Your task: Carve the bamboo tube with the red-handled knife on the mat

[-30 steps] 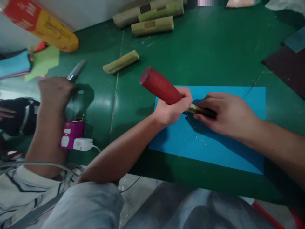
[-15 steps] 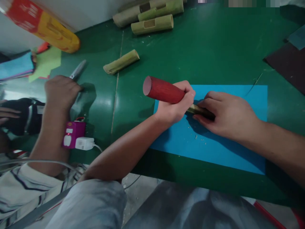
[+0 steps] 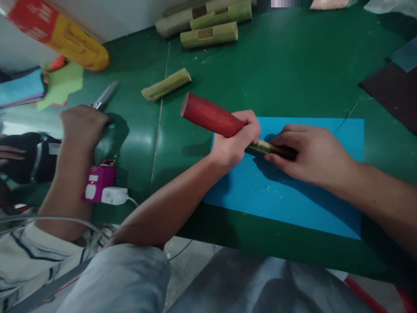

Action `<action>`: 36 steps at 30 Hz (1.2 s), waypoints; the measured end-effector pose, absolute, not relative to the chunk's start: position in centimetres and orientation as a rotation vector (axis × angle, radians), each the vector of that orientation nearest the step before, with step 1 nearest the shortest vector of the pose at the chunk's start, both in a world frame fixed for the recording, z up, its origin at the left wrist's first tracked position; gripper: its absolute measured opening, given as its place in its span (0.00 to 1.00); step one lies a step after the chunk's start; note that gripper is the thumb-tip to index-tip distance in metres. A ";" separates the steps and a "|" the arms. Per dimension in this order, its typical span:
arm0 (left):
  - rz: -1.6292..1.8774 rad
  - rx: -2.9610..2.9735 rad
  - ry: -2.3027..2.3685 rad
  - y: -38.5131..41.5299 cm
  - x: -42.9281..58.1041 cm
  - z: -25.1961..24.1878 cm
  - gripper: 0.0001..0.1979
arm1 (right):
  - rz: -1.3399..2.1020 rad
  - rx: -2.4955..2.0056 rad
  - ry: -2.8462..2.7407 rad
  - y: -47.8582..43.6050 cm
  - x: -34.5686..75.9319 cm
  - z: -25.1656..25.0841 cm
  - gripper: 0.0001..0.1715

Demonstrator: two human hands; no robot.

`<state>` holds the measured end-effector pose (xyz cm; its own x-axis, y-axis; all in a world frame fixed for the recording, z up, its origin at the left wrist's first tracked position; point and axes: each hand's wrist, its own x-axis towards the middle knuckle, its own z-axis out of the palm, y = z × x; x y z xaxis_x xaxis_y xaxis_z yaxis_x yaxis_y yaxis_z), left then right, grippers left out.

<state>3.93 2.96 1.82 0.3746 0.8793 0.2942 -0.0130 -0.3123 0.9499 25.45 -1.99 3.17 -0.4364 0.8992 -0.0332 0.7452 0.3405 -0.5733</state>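
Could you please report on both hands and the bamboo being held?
Left hand shut around red handle. Right hand gripping bamboo. Blue sheet beneath, shavings on it. Handle's other end hidden.

You sit at a green tabletop in an apparent craft workshop, shown by your red tool handle, notched bamboo tubes, colored paper and pale shavings on a blue sheet.

No legible txt, red lbl blurred

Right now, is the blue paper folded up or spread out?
Spread out: the blue paper lies flat on the green tabletop, no fold visible.
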 end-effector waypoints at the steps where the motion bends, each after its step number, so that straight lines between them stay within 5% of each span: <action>1: 1.119 1.616 0.816 2.9 4.1 1.8 0.20 | 0.751 -1.473 -2.320 -2.0 25.5 3.2 0.16; 36: 0.857 1.872 0.943 2.7 3.9 3.4 0.13 | 0.673 -1.408 -2.404 -2.5 25.3 3.1 0.17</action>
<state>3.90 2.72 3.41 0.4807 0.8554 0.1929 0.2731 -0.3551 0.8940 25.33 -2.53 3.10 -0.4884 0.8726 0.0019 0.7449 0.4180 -0.5199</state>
